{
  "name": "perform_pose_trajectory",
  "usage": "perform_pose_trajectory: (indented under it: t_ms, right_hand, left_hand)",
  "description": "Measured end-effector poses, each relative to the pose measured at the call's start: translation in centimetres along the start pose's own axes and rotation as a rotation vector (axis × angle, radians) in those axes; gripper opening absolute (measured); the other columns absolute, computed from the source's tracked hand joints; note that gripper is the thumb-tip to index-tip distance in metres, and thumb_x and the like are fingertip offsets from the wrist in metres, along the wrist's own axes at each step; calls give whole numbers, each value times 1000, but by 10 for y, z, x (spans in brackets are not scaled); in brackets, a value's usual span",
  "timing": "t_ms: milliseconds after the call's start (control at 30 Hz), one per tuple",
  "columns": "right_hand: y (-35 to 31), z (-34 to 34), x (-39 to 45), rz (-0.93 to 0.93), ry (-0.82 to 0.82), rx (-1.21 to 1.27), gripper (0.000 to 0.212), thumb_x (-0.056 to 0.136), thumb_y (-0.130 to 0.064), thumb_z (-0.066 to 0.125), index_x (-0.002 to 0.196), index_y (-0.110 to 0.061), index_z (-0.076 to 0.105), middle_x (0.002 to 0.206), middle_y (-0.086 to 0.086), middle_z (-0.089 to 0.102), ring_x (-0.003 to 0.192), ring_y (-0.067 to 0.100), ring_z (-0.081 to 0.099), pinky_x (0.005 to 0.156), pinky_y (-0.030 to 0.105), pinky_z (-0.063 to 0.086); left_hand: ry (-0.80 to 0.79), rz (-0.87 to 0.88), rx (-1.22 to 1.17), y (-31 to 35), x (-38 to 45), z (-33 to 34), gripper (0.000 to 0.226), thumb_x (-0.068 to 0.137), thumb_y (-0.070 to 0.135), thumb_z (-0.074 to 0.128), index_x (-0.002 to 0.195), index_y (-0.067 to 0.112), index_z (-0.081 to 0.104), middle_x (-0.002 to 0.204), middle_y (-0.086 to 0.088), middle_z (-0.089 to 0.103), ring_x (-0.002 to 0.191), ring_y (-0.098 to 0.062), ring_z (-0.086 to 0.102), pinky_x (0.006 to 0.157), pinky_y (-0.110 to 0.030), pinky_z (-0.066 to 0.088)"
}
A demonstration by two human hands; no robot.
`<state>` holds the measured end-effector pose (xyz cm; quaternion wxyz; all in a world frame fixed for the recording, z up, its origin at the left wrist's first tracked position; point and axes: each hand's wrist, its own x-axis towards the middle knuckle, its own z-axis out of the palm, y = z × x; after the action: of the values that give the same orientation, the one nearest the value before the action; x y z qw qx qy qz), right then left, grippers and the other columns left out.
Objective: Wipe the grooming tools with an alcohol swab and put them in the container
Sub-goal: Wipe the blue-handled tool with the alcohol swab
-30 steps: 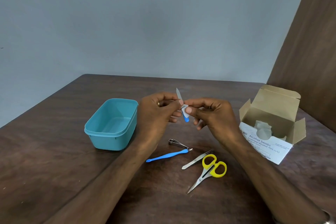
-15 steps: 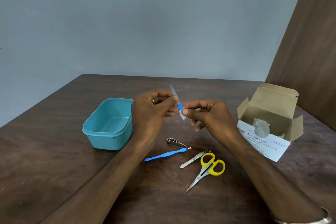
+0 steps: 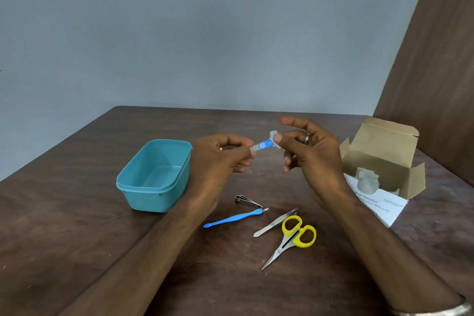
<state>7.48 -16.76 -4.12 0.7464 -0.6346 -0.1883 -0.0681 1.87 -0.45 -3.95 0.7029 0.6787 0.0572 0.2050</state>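
Observation:
My left hand (image 3: 220, 156) pinches the metal end of a small blue-handled nail file (image 3: 263, 145), which lies nearly level above the table. My right hand (image 3: 310, 159) pinches a white alcohol swab (image 3: 274, 136) round the file's blue end, index finger stretched out above it. The teal container (image 3: 154, 177) stands open to the left of my left hand, nothing visible inside. On the table below my hands lie a nail clipper (image 3: 247, 201), a blue cuticle tool (image 3: 234, 218), tweezers (image 3: 275, 223) and yellow-handled scissors (image 3: 292, 238).
An open cardboard box of alcohol swabs (image 3: 379, 174) sits at the right, flaps up, white packets showing inside. The dark wooden table (image 3: 64, 226) ends at a grey wall behind. A brown panel (image 3: 441, 72) rises at the far right.
The file has turned from pointing upward to nearly level. My right hand with the swab has slid along it to the blue end and its index finger has lifted.

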Motion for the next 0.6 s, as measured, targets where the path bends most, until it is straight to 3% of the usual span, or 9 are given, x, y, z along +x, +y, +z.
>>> perform_pose_trajectory:
  t_ms: [167,367,600]
  right_hand:
    - [-2,0,-2,10,44,37,23,83,-6,76,104,-16,71,85,6,77,44,17,50,45,29,48]
    - [4,7,-5,42,36,42,12,83,-11,77,93,-16,75,93,3,79,35,16,45,48,30,43]
    - [5,12,-10,55,-15,-17,10,82,-9,78,89,-16,75,90,0,79,32,14,42,43,28,41]
  left_hand:
    - [-163,-13,192,-5,-4,3,13,80,7,77,88,17,78,75,-3,77,65,-15,68,61,-28,53]
    - [-207,-7,219,-7,-6,6,11,83,3,75,84,13,71,76,-7,77,65,-20,71,59,-29,55]
    - [-176,12,125,-4,-8,6,10,84,1,73,85,10,69,75,-11,76,64,-24,72,59,-32,55]
